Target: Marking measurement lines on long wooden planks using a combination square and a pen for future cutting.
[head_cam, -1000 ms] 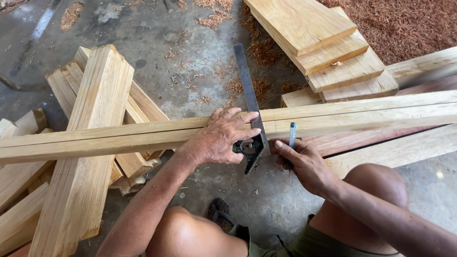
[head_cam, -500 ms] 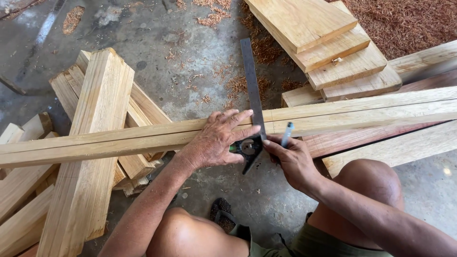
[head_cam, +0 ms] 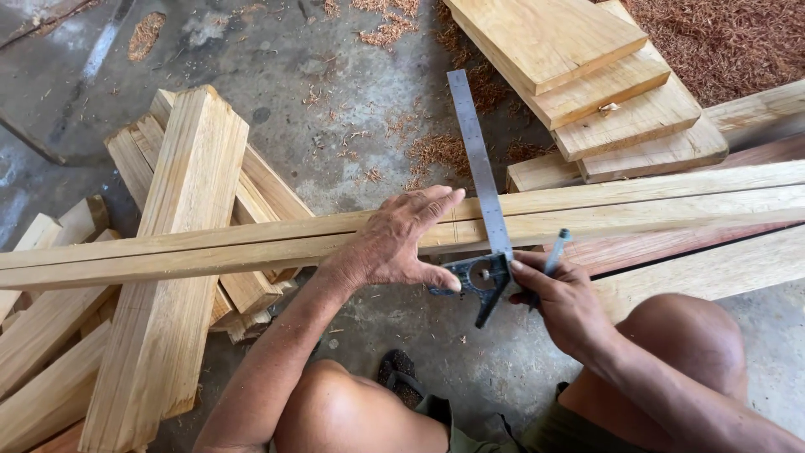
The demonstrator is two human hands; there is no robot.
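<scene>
On the concrete floor (head_cam: pixel 251 50), two long strips (head_cam: pixel 210 252) lie across stacked boards. Your left hand (head_cam: pixel 394 243), fingers spread, presses the combination square (head_cam: pixel 482 268) against the strips; your right hand (head_cam: pixel 562 302) pinches a pencil (head_cam: pixel 555 252) beside its blade. Keep the square's head tight.

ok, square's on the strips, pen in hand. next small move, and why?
Probably draw the pen tip along the blade of the combination square. The left hand pins the long wood strips, and the right hand holds the pen just beside the blade.
</scene>
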